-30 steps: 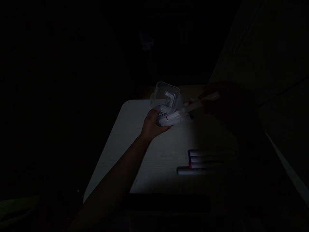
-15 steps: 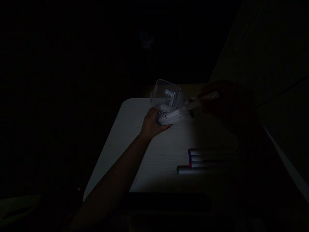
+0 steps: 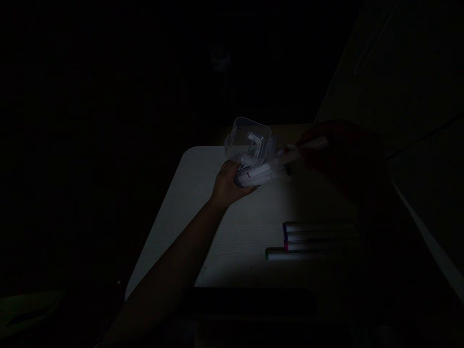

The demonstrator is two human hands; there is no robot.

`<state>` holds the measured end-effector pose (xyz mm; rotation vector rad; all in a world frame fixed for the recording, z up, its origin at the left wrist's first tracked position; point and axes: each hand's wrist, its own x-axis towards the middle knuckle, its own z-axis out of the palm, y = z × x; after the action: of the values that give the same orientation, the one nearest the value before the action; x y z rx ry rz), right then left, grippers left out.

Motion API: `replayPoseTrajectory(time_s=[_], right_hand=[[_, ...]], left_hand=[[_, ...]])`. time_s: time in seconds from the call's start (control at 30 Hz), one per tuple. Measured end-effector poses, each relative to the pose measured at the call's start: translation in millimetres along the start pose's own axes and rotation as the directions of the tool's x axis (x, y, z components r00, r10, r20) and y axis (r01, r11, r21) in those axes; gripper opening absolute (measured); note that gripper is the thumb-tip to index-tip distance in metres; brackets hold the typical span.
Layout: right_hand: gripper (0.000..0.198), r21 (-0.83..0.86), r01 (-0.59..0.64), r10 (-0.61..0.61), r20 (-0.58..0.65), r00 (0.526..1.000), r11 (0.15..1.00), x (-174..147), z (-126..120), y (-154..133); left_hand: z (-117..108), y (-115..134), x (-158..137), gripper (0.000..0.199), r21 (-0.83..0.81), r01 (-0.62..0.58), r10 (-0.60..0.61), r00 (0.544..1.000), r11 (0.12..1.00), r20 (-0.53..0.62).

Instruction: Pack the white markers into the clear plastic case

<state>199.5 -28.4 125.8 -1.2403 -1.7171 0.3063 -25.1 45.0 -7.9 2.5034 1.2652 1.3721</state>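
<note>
Table (image 3: pixel 174 212): pale, round-cornered, in near-darkness.
Left hand (image 3: pixel 225 187): wrapped around a clear case (image 3: pixel 259 176) of markers, lid (image 3: pixel 250 140) raised, at the table's far side.
Right hand (image 3: pixel 337 152): shadowed, fingers pinched on a white marker (image 3: pixel 291 155), one end at the case's mouth.
Loose markers (image 3: pixel 308 236): four, side by side, nearer the wearer.

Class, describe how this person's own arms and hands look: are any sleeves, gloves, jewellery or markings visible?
The left hand wears no glove, and the left forearm shows no sleeve, watch or marking where lit. The right hand and right arm are too dark to tell.
</note>
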Motion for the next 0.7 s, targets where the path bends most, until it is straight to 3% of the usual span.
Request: replayPoseTrajectory(time_s=[0.37,0.7], right_hand=[[0.016,-0.11,-0.019,0.023,0.032,0.999,0.994,0.2,-1.6,-2.4],[0.017,-0.09,-0.013,0.018,0.051,0.999,0.996,0.8,-0.9,1.4]], left_hand=[[0.3,-0.3,-0.2,0.069,0.003,0.009,-0.009,1.0,1.0,0.011],[-0.1,0.5,-0.1,0.066,0.01,0.008,-0.008,1.0,1.0,0.004]])
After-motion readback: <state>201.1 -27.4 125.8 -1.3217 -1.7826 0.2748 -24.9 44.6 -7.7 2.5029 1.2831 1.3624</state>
